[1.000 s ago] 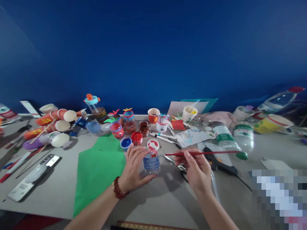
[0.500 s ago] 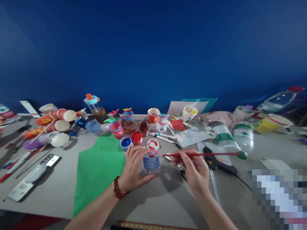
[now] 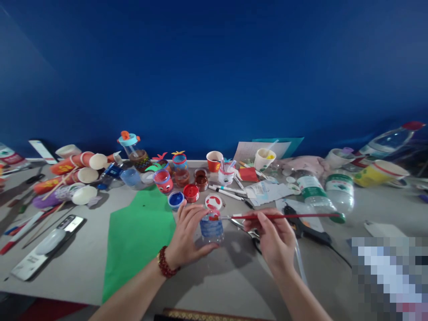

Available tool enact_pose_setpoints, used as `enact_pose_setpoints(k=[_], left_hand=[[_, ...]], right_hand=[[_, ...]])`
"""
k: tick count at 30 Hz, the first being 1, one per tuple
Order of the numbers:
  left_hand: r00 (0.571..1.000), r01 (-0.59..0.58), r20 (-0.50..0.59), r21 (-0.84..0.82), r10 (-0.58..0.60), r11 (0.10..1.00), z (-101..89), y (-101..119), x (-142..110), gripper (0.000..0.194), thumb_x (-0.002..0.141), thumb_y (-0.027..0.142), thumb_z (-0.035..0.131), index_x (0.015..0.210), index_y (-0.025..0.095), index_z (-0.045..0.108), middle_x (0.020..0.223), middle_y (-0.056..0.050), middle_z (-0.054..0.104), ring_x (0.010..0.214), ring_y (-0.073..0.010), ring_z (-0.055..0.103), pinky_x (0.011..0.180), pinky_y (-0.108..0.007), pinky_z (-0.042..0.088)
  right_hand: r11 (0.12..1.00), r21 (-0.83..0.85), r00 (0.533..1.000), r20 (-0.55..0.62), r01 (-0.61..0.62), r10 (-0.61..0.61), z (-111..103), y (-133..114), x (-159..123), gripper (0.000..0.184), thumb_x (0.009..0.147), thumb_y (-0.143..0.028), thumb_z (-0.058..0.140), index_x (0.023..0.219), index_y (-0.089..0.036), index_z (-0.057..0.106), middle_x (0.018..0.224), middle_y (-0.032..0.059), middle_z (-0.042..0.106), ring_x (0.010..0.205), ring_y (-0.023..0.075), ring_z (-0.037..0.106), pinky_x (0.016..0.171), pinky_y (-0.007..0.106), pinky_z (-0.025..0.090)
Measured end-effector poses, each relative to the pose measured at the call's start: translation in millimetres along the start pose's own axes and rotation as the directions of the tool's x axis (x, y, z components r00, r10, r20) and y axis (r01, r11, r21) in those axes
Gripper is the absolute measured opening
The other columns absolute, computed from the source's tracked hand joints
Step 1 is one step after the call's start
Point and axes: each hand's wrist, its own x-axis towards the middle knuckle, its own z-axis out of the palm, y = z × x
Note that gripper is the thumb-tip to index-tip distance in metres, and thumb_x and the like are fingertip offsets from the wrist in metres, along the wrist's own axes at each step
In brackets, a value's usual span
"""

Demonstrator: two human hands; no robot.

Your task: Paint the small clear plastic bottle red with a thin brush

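My left hand (image 3: 185, 236) is wrapped around the side of a clear plastic cup (image 3: 211, 229) with a blue painted band and some red above it. The thumb lies near the cup's base. In my right hand (image 3: 274, 236) a long red paintbrush (image 3: 301, 216) is pinched almost level, its bristles at the cup's upper part. Behind the cup is a white lid (image 3: 213, 202) smeared with red paint. Close by stand a pot of red paint (image 3: 191, 192) and a pot of blue paint (image 3: 175, 199). Scissors (image 3: 252, 236) lie partly hidden behind my right hand.
Green paper (image 3: 137, 240) covers the table left of my left arm, with a phone (image 3: 48, 247) beyond it. Painted cups (image 3: 163, 180) stand at the back. A black glue gun (image 3: 306, 227) and plastic bottles (image 3: 339, 191) lie to the right. Paper cups (image 3: 63, 166) are piled at left.
The brush tip shifts left along the cup's upper part, then back right, with my right hand moving slightly. My left hand and the cup stay in place.
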Motion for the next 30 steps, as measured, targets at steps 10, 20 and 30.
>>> enact_pose_setpoints(k=[10,20,30], left_hand=[[1.000,-0.004,-0.010,-0.011,0.004,1.000,-1.2,-0.1,1.3,0.073,0.086,0.058,0.072,0.144,0.020,0.049,0.131,-0.016,0.068,0.127,-0.0351,0.060,0.121,-0.061,0.029],[1.000,-0.004,-0.009,-0.024,0.004,1.000,-0.4,-0.2,0.7,0.073,0.087,0.058,0.071,0.144,0.019,0.048,0.134,-0.017,0.067,0.129,-0.0359,0.059,0.121,-0.062,0.028],[1.000,-0.007,-0.015,-0.016,0.007,1.000,-0.4,0.3,1.4,0.073,0.085,0.059,0.071,0.143,0.020,0.049,0.131,-0.017,0.068,0.127,-0.0359,0.060,0.120,-0.061,0.030]], right_hand=[[0.999,-0.029,0.998,-0.053,0.023,-0.025,-2.3,1.6,2.2,0.019,0.087,-0.036,0.082,0.083,-0.019,0.073,0.077,0.0041,0.078,0.056,0.0173,0.072,0.052,0.029,0.060],[0.999,-0.044,1.000,-0.002,-0.010,0.010,-1.0,5.2,0.5,0.019,0.088,-0.037,0.081,0.085,-0.019,0.073,0.080,0.0060,0.079,0.058,0.0186,0.073,0.053,0.030,0.062],[1.000,-0.001,1.000,-0.029,-0.008,0.008,2.2,2.1,1.7,0.021,0.084,-0.039,0.084,0.082,-0.020,0.074,0.077,0.0047,0.079,0.055,0.0188,0.073,0.050,0.029,0.061]])
